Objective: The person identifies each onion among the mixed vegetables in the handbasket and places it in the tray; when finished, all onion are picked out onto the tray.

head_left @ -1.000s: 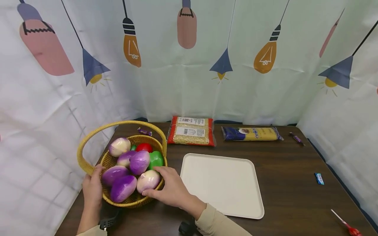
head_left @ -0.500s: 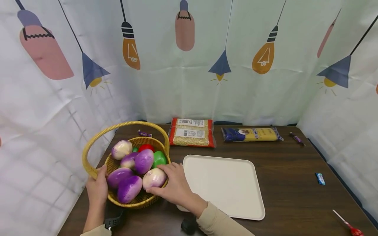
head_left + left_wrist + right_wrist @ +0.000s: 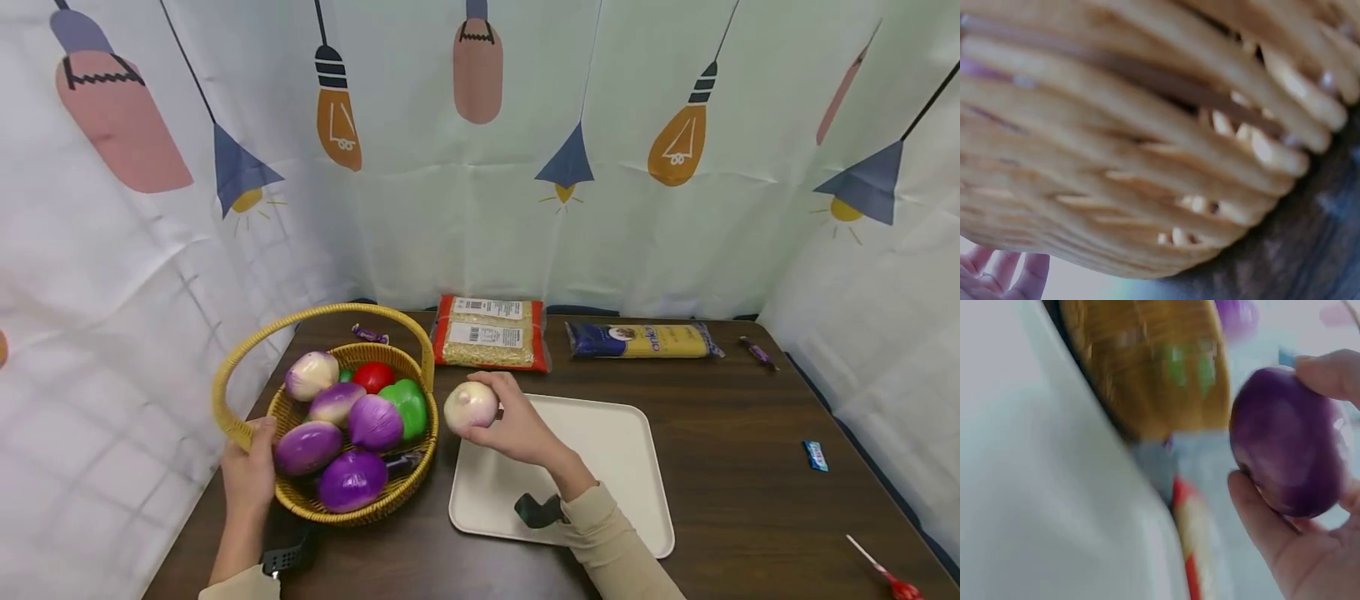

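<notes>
Two hands busy: right hand [image 3: 517,429] grips purple-and-white plastic onion [image 3: 471,407] above cream tray [image 3: 622,467]; left hand [image 3: 251,475] steadies woven yellow basket [image 3: 330,500], fingers' curl unclear; lower onion gently, level

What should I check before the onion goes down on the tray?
1. Right hand grips onion: ok.
2. Onion clear of basket: ok.
3. Onion above tray, at its near-left corner: ok.
4. Tray surface bare for set-down: ok.
5. Left hand steadies basket rim: ok.
6. Remaining onions settled in basket: cannot tell.
</notes>
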Available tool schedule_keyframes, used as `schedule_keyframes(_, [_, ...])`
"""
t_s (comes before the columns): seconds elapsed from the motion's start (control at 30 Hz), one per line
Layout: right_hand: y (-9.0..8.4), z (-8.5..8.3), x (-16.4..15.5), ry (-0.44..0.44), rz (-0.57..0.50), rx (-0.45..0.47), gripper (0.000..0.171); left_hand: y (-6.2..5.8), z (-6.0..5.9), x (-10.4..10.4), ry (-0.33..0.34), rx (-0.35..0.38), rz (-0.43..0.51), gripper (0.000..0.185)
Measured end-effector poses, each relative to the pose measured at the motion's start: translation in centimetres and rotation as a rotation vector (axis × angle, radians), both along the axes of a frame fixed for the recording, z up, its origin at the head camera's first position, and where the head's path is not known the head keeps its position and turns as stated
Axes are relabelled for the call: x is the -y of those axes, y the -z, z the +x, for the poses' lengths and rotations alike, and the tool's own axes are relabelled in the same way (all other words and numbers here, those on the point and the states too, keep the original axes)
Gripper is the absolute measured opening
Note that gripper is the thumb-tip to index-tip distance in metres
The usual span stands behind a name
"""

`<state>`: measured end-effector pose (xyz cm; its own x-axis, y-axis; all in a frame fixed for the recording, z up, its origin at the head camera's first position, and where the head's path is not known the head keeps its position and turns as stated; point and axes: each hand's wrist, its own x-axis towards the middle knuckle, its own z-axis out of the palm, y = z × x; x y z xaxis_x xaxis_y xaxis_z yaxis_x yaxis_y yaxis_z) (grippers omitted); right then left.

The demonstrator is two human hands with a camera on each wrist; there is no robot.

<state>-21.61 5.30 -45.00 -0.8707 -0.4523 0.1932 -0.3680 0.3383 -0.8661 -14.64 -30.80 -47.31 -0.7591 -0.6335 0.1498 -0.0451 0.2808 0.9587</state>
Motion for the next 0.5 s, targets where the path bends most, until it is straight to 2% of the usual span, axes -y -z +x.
schedule_keyframes(0.23, [2.7, -2.1, -2.7, 0.057, 0.105, 0.091, 0.068, 0.4, 0.0, 0.2, -0.004, -0.019, -0.029, 0.033])
schedule_keyframes(0.5, [4.2, -3.1, -3.1, 0.105, 0.123, 0.071, 0.073, 0.9, -0.1, 0.2, -0.007, -0.059, -0.053, 0.037])
